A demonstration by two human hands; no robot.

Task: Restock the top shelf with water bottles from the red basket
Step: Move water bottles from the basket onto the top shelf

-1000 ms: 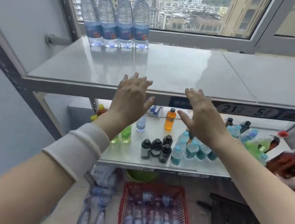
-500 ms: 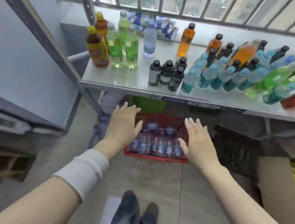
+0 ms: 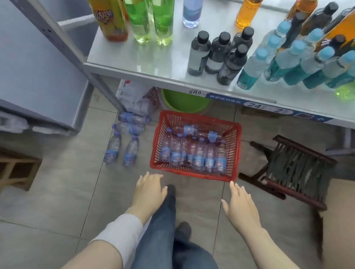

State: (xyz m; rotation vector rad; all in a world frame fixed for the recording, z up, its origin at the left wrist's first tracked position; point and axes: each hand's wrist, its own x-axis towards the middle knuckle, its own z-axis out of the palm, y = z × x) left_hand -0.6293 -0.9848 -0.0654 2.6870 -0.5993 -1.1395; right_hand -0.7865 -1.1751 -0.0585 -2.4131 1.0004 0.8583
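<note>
Water bottles (image 3: 194,157) fill red basket (image 3: 193,174); both hands' fingers (image 3: 151,178) spread, holding nothing.

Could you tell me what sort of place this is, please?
Probably a small shop or its stockroom: a metal shelf crowded with bottled drinks, a numbered label strip on its edge, and a red basket of water bottles on the floor.

Left forearm: white wrist sleeve (image 3: 120,232). Right forearm: bare. Legs: blue jeans (image 3: 160,239). Feet: dark shoes (image 3: 183,230). Hands: no gloves.
</note>
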